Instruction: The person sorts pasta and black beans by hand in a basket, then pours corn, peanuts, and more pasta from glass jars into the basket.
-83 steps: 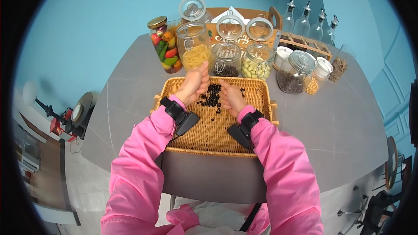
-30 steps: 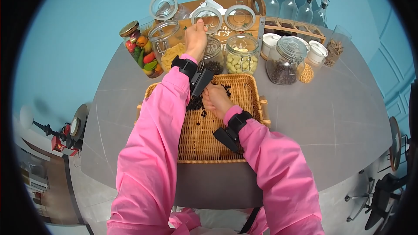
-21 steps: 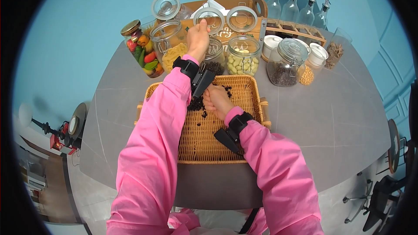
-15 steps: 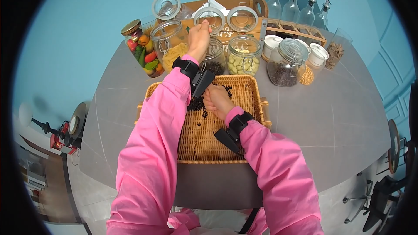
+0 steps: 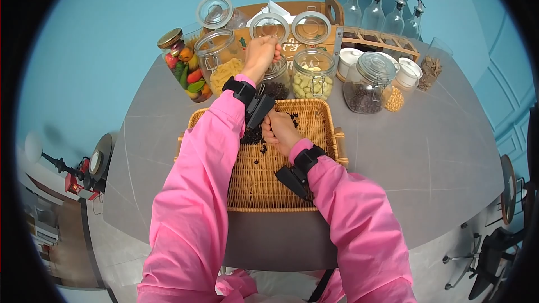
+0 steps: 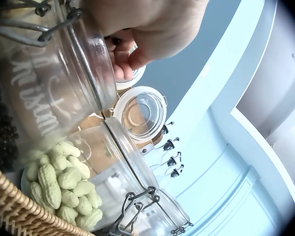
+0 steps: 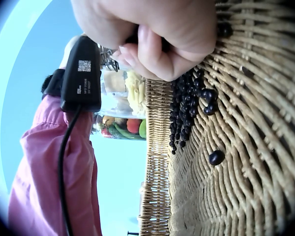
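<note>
In the head view my left hand (image 5: 263, 58) is curled over the mouth of the middle clip-top jar (image 5: 276, 88), which has dark beans at its bottom. A black bean (image 6: 117, 42) shows between its fingers in the left wrist view. My right hand (image 5: 282, 129) is low over the wicker basket (image 5: 269, 205), fingers folded in, with dark beans partly visible between them in the right wrist view. Loose black beans (image 7: 184, 108) lie in a heap on the basket's floor, partly hidden by my left forearm in the head view.
Beside the middle jar stand a pasta jar (image 5: 224, 73) and a peanut jar (image 5: 313, 78), lids up. A vegetable jar (image 5: 188, 73) is at far left. A closed jar (image 5: 368, 90), white-lidded canisters (image 5: 411, 70) and stoppered bottles (image 5: 373, 11) stand right, near a wooden crate (image 5: 331, 36).
My left hand has gone from above the basket forward to the middle jar, then dipped and turned at its mouth. My right hand stays over the basket. The head view has shifted.
</note>
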`<action>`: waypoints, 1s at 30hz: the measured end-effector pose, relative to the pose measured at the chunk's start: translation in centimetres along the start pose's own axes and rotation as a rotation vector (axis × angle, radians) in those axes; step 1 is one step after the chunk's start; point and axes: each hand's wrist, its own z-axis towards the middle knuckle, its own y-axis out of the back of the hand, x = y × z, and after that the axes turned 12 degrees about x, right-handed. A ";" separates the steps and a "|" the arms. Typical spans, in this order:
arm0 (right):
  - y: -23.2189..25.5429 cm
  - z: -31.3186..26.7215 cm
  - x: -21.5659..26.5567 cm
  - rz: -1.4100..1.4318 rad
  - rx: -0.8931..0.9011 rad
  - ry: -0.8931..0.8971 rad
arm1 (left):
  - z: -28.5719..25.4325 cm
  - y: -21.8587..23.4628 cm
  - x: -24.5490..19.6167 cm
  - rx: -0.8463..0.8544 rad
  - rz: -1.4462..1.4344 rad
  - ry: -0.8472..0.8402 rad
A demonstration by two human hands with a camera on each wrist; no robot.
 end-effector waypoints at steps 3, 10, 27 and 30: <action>0.0 0.0 0.0 0.008 0.005 0.003 | 0.2 0.1 0.2 0.038 0.060 -0.027; 0.3 0.4 -0.2 0.017 0.009 0.017 | -1.0 -1.0 -1.1 -0.031 0.359 0.012; -0.6 -0.2 0.5 0.037 -0.008 0.002 | -9.9 2.7 -4.0 -0.155 0.478 -0.456; -0.3 -0.2 0.6 0.074 -0.003 0.001 | -12.9 4.4 -0.8 -0.128 0.453 -0.356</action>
